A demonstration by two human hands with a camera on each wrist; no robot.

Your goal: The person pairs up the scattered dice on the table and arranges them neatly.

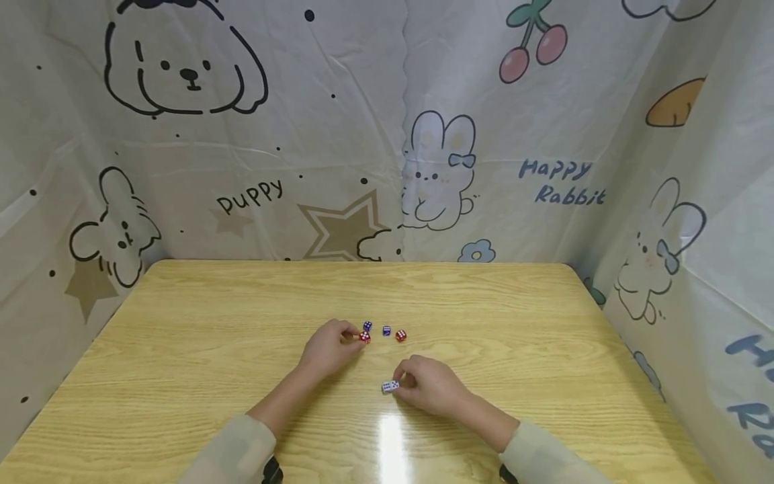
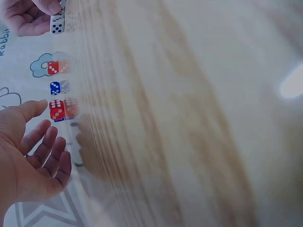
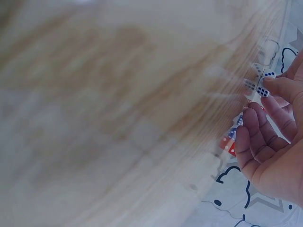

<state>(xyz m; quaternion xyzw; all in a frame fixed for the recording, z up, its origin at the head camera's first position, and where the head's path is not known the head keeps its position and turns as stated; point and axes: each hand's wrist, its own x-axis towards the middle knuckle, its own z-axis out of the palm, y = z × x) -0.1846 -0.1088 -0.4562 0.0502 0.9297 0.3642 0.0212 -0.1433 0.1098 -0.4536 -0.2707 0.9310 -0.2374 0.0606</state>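
Observation:
My left hand is at a red die, its thumb and forefinger parted right at the die's edges; the left wrist view shows the other fingers loosely bent. A blue die sits just behind that red one, mostly hidden in the left wrist view. Nearer the front, my right hand pinches a white die between thumb and forefinger. A second white die lies right against it on the left. In the right wrist view the thumb partly covers the white dice.
Another blue die and another red die stand to the right of the left hand's die, a short gap between them. The wooden table meets a printed cloth at its back and sides.

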